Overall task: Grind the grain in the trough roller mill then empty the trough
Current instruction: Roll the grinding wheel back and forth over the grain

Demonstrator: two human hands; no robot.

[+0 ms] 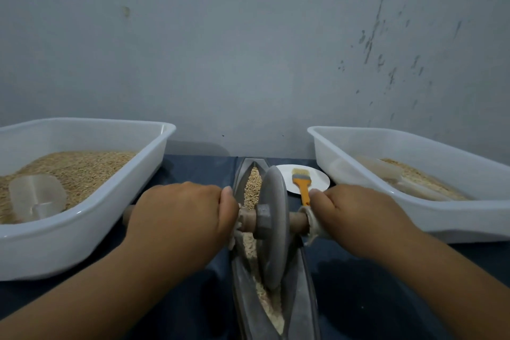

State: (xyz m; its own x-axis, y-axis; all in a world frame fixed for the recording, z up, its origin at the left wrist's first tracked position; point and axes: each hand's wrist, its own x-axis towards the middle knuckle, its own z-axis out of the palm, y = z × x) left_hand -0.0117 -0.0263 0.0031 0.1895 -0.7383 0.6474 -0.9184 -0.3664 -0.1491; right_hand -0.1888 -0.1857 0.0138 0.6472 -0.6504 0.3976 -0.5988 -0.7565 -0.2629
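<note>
We grip axle (296, 219) w/ both hands, left hand (182, 215) & right hand (356, 212); trough (302, 284) runs straight fwd btwn them, wheel (274, 226) midway.

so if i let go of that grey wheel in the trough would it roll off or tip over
The wheel looks like thick metal, so probably heavy. Its rim sits down in the narrow trough, which should steer any rolling lengthwise. It is thin and upright, so it may lean until the axle meets the trough's edge. Grain ahead might slow it.
</note>
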